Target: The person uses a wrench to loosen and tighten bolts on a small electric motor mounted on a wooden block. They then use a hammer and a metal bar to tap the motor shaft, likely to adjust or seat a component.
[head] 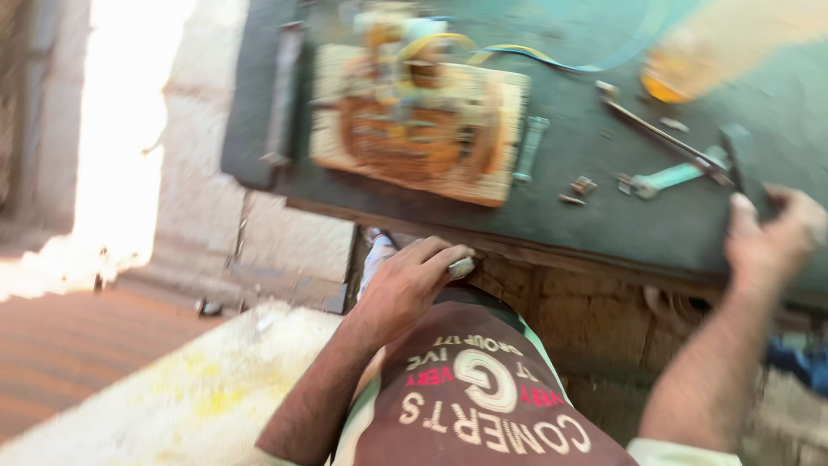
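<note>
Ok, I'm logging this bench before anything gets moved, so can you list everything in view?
Workbench top: one, dark green, upper right, wooden front edge.
Wooden board: one, pale, on the bench's left part.
Wound coil assembly: one, orange-brown, on the board, blurred.
Wires: a few, yellow and blue, running from the assembly towards the right.
Spanner: one, grey, right of the board.
Tool with pale green handle: one, right side of the bench.
Thin metal rod: one, above that tool.
Small metal bits: several, mid bench.
Orange-yellow object: one, top right, too blurred to identify.
Left hand: at the bench's front edge, fingers around a small grey piece.
Right hand: on the bench's right edge.
</note>
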